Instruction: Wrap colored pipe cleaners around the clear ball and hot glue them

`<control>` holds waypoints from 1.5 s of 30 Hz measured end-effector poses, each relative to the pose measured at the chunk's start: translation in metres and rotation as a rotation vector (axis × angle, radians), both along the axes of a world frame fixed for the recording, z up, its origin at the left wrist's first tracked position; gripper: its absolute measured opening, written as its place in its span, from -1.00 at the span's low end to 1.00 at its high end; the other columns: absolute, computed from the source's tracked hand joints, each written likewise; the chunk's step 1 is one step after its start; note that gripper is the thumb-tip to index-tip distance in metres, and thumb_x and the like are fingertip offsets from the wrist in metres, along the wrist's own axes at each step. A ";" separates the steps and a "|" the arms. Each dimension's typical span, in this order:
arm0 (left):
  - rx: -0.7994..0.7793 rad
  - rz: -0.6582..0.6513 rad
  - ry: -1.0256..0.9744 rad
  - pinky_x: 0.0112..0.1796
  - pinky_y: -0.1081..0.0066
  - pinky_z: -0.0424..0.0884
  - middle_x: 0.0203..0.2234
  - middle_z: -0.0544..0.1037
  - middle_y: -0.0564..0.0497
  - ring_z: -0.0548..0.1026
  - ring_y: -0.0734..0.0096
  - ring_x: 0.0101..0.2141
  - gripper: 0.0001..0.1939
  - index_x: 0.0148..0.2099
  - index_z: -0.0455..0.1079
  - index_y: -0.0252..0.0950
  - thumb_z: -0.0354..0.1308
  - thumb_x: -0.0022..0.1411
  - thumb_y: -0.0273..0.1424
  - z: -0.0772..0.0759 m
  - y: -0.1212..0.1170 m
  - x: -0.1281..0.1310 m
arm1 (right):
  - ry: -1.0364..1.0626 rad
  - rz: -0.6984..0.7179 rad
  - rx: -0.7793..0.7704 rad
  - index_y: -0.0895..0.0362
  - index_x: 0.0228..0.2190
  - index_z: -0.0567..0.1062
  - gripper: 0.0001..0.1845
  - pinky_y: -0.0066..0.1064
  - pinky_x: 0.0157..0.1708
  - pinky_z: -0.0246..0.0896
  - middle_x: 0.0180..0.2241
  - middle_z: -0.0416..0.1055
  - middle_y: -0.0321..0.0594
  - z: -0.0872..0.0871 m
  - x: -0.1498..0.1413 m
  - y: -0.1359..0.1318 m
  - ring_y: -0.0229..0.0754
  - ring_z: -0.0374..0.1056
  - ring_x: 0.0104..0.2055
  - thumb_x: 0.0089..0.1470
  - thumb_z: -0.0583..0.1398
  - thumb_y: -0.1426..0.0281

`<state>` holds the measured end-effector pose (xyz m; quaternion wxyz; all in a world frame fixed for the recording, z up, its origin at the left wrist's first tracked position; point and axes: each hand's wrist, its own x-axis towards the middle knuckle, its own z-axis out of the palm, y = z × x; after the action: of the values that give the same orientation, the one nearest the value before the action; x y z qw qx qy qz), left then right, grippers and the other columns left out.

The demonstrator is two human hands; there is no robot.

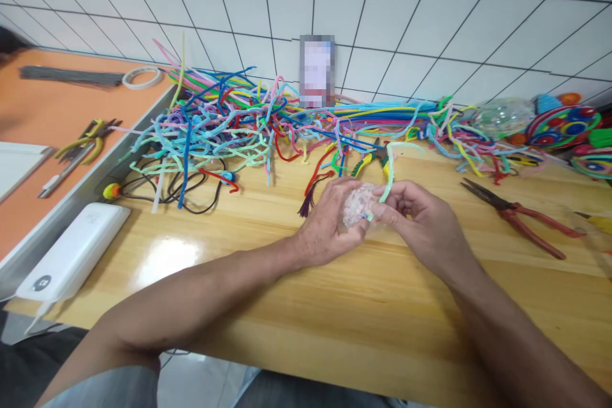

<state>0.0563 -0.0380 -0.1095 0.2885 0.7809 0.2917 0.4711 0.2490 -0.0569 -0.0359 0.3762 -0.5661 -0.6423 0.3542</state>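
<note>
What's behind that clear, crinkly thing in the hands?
Beyond the clear thing, green-and-yellow-handled pliers lie on the wooden table. Whatever lies directly behind it is covered.

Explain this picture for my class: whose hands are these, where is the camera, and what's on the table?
No machine here: these are one person's bare hands, seen from a camera on that person's head. The left hand holds a clear, bumpy piece, too blurred to identify; the right hand holds a pale green fuzzy strip. Colourful strips lie heaped along the back of the wooden table, with red-handled pliers to the right and a white box to the left.
</note>
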 end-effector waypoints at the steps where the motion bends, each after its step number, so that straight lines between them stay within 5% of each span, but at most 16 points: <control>1: -0.005 0.000 0.000 0.28 -0.14 0.35 0.21 0.41 -0.23 0.37 -0.04 0.28 -0.41 0.36 0.14 -0.17 0.21 0.36 -0.29 0.000 0.000 0.000 | 0.007 0.005 -0.003 0.04 -0.41 0.47 -0.73 -0.39 -0.51 0.12 -0.54 0.30 -0.38 0.000 0.001 0.001 -0.29 0.21 -0.51 0.12 0.35 0.14; 14: -0.013 0.004 0.015 0.29 -0.09 0.34 0.21 0.41 -0.23 0.37 -0.03 0.28 -0.42 0.36 0.13 -0.19 0.19 0.38 -0.27 -0.001 0.001 -0.002 | 0.053 -0.011 0.002 0.06 -0.26 0.56 -0.77 -0.36 -0.45 0.18 -0.50 0.33 -0.37 -0.005 0.000 0.003 -0.25 0.25 -0.46 0.12 0.35 0.18; 21: -0.041 -0.020 0.008 0.29 -0.10 0.33 0.21 0.41 -0.25 0.37 -0.04 0.28 -0.43 0.36 0.12 -0.19 0.17 0.40 -0.26 0.001 0.000 -0.003 | -0.054 -0.051 0.141 0.01 -0.27 0.56 -0.81 -0.16 -0.06 0.31 -0.17 0.52 -0.17 -0.014 0.005 0.006 -0.03 0.42 -0.10 0.09 0.36 0.22; 30: -0.048 -0.014 0.020 0.31 -0.11 0.32 0.24 0.37 -0.25 0.35 -0.04 0.29 -0.42 0.38 0.10 -0.18 0.15 0.41 -0.24 -0.002 0.001 -0.004 | 0.019 0.053 0.060 0.00 -0.10 0.54 -0.71 -0.12 0.07 0.29 -0.03 0.53 -0.16 -0.015 0.004 0.005 0.00 0.43 0.05 0.12 0.33 0.26; 45: -0.092 -0.076 0.028 0.34 -0.08 0.25 0.28 0.34 -0.24 0.30 0.00 0.32 -0.46 0.42 0.09 -0.18 0.06 0.50 -0.21 0.000 0.001 -0.009 | -0.128 0.046 0.200 0.03 -0.08 0.50 -0.68 -0.11 0.06 0.35 -0.04 0.53 -0.15 -0.014 -0.001 0.000 0.00 0.47 0.01 0.08 0.27 0.38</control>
<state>0.0474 -0.0367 -0.1091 0.3378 0.7837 0.2871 0.4351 0.2476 -0.0565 -0.0496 0.3807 -0.5324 -0.7100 0.2599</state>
